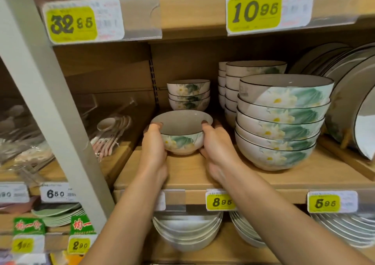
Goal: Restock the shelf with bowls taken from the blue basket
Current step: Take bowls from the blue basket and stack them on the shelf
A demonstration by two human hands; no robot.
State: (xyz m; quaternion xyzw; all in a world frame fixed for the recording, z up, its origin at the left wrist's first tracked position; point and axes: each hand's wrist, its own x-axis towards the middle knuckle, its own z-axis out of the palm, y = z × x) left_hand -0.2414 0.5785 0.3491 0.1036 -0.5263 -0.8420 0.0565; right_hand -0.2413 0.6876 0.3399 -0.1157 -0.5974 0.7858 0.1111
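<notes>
A small white bowl (182, 131) with a green leaf and yellow flower pattern is held between both hands just above or on the wooden shelf (188, 175). My left hand (153, 145) grips its left side with the thumb over the rim. My right hand (216, 143) grips its right side the same way. Behind it stands a stack of three matching small bowls (188, 95). The blue basket is out of view.
A tall stack of larger matching bowls (282, 122) stands right of my hands, more stacks (231, 90) behind it, plates (349, 94) on edge at far right. Spoons (113, 130) lie on the left shelf beyond a grey upright (50, 94). White bowls (186, 230) sit on the shelf below.
</notes>
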